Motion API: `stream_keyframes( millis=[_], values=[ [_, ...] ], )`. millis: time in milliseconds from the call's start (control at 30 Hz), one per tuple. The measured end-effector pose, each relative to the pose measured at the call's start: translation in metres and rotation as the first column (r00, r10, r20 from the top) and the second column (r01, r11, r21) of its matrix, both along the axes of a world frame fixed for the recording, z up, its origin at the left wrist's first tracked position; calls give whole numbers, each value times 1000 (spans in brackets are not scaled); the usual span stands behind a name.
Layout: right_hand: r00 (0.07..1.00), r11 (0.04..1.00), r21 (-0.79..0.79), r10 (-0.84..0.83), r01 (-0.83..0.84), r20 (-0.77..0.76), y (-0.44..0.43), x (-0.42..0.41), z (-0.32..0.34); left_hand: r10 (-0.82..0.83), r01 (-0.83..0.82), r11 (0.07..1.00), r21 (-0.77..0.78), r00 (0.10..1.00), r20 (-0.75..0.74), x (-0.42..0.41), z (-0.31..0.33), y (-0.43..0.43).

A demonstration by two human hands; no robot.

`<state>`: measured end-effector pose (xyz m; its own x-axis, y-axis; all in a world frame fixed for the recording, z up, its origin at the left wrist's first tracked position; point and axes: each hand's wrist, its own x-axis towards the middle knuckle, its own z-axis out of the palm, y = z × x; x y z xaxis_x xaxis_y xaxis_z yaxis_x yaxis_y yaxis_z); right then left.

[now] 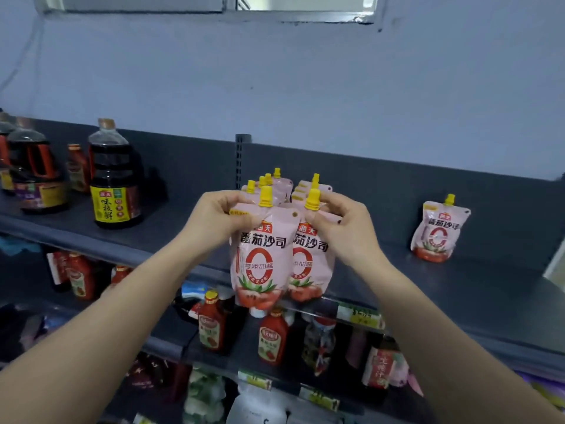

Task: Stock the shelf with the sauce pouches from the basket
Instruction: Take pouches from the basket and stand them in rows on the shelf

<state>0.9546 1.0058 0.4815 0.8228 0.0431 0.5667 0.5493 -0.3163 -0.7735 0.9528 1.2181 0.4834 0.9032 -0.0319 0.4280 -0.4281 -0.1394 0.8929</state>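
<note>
Grip belongs at the stiffer top by the cap, since these look light, soft and saggy. There the left hand (226, 218) pinches the left pouch (260, 264) and the right hand (339, 223) pinches the right pouch (310, 267), both at the front edge of the shelf (376, 267).

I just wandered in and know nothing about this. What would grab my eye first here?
Dead centre, the left hand pinches one pink yellow-capped pouch by its top and the right hand pinches a second pouch beside it, at the front of the dark top shelf. Behind them stand rows of pouches, a lone pouch stands far right, and a big dark sauce bottle stands at the left.
</note>
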Motion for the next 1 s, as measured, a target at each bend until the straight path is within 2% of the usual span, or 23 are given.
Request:
stream_keyframes(
  millis=[233,600,1000],
  values=[
    [991,992,-21,-121,122,57,-45,36,18,-53,53,998,16,999,-13,55,13,-41],
    [971,969,-81,-237,233,-40,-81,96,2,-100,107,992,64,990,-102,134,-11,-69],
    [965,972,-125,-216,198,-146,-104,134,-15,-10,31,994,107,981,-191,155,-25,-76]
  ],
)
